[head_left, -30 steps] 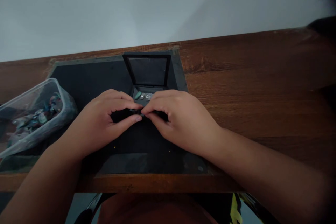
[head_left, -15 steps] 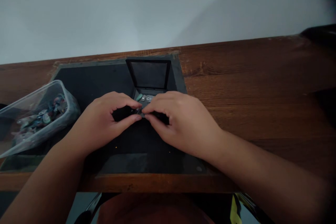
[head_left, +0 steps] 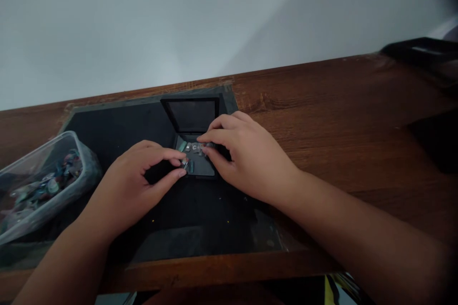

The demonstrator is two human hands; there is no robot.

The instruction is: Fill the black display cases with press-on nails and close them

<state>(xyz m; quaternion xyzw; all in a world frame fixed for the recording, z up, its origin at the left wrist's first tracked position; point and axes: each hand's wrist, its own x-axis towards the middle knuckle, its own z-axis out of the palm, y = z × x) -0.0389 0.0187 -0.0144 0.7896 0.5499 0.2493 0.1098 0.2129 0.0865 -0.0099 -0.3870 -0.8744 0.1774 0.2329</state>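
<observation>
A small black hinged case lies on the dark mat with its framed lid tilted up at the back. Inside it, a green stone and several pale grey pieces form a row along the rear. My left hand pinches a small shiny stone at the case's front left, beside a dark teal piece. Over the right end of the row, my right hand has thumb and forefinger close together at the pale pieces; whatever is between them is hidden.
To the left, a clear plastic tub holds many mixed stones. The black mat covers part of the wooden table. Dark objects stand at the far right, and tiny yellow specks dot the mat.
My hands have moved apart: the left now sits at the case's front left, the right at the back right. More of the case's inside shows. The view has shifted slightly.
</observation>
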